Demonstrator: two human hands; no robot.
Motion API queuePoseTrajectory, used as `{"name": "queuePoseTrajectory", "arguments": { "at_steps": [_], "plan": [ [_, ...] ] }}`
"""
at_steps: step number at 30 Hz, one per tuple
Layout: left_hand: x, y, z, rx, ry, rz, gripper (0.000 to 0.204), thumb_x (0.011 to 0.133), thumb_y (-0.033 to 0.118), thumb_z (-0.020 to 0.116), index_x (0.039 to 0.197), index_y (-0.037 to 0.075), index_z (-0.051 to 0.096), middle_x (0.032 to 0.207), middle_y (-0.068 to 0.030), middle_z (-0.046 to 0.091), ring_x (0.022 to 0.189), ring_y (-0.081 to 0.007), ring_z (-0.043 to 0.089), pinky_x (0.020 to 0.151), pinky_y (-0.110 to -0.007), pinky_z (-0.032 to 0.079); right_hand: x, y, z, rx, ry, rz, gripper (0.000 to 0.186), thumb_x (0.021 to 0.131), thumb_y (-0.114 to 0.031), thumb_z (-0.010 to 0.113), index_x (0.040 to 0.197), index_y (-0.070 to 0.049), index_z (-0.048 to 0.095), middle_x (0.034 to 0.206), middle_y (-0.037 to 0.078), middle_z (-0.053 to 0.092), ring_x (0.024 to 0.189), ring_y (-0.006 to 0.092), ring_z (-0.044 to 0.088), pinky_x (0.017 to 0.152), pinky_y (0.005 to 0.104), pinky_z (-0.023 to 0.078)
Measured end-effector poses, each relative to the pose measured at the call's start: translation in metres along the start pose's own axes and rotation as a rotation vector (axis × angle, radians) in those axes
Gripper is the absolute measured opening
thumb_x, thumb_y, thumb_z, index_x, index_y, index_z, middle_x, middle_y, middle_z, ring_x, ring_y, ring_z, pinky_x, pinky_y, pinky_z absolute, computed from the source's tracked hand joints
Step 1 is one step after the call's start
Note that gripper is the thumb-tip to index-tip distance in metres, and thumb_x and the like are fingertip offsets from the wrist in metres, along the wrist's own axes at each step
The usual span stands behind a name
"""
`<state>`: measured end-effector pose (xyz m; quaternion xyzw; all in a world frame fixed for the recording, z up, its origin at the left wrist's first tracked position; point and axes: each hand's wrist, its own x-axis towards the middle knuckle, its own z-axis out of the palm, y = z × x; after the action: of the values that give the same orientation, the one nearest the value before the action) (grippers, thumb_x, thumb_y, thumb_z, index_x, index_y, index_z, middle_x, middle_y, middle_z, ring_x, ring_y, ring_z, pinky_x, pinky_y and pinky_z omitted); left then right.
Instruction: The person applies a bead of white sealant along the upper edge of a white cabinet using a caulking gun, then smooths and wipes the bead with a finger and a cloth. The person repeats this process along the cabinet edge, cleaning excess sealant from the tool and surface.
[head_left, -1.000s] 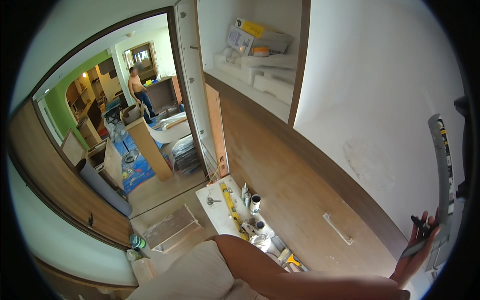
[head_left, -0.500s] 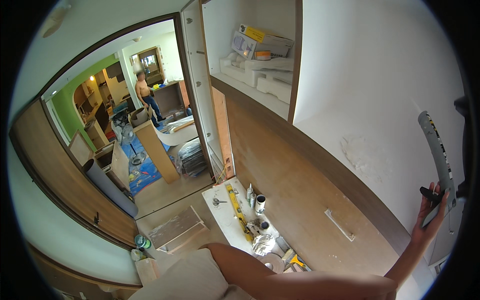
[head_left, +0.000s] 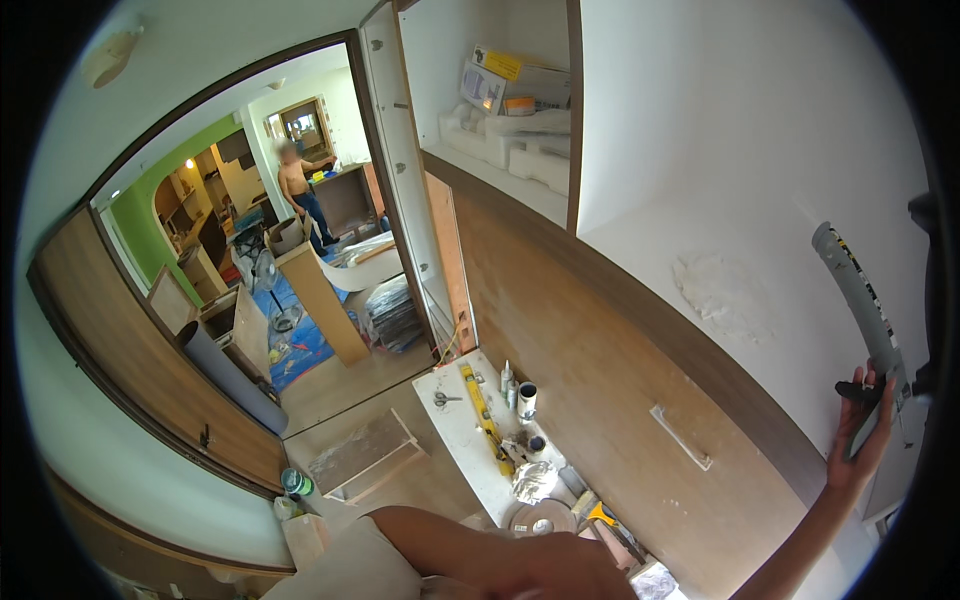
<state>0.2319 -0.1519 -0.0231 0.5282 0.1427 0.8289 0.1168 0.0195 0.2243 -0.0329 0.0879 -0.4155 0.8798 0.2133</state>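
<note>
At the far right, my right hand point(head_left: 862, 425) is closed around a long grey caulking gun point(head_left: 858, 298). The gun stands nearly upright beside the white wall, its thin pale nozzle tilted up and to the left. A short black part point(head_left: 856, 391) sticks out sideways next to my fingers. A rough whitish patch point(head_left: 715, 295) marks the wall to the left of the gun. Part of my grip is hidden by the gun itself. My left hand is out of view.
A white bench point(head_left: 466, 420) below carries a yellow spirit level point(head_left: 485, 415), scissors point(head_left: 446, 399), tubes and a tape roll point(head_left: 541, 520). Boxes point(head_left: 490, 85) and foam sit in an open cupboard. A wooden frame point(head_left: 366, 455) lies on the floor. Another person point(head_left: 297, 185) stands beyond the doorway.
My view has shifted, showing more of the bench's near end. The gun and my hand appear slightly further left, with the grip kept. The other person now reaches an arm out sideways.
</note>
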Motion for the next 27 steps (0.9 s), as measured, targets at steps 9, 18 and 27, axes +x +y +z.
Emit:
{"name": "queuePoseTrajectory", "arguments": {
  "at_steps": [9,18,27],
  "plan": [
    [-0.012,0.055,0.016,0.592,0.033,0.424,0.027,0.092,0.025,0.084,0.103,0.003,0.075,0.1,-0.0143,0.066,0.07,-0.0215,0.058,0.062,-0.032,0.047,0.003,-0.003,-0.011,0.021,-0.224,0.028,0.058,0.11,-0.027,0.056,0.153,0.007,0.04,0.129,0.016,0.069,0.12,0.0206,0.068,0.095,0.0323,0.065],
    [-0.031,0.075,0.033,0.642,0.254,0.499,0.03,0.103,0.038,0.069,0.097,0.009,0.073,0.096,-0.0119,0.061,0.062,-0.0183,0.053,0.054,-0.03,0.043,0.024,-0.008,-0.039,-0.026,0.018,-0.027,0.06,0.111,-0.028,0.054,0.158,0.004,0.035,0.159,0.015,0.048,0.14,0.0212,0.054,0.113,0.0319,0.052],
    [-0.05,0.088,0.036,0.42,0.221,0.601,0.024,0.096,0.032,0.079,0.092,0.01,0.075,0.096,-0.01,0.06,0.068,-0.0172,0.054,0.059,-0.028,0.045,0.034,-0.007,-0.055,0.019,-0.063,-0.013,0.059,0.111,-0.028,0.053,0.157,0.005,0.036,0.161,0.015,0.046,0.146,0.0222,0.048,0.116,0.0322,0.049]
  ]
}}
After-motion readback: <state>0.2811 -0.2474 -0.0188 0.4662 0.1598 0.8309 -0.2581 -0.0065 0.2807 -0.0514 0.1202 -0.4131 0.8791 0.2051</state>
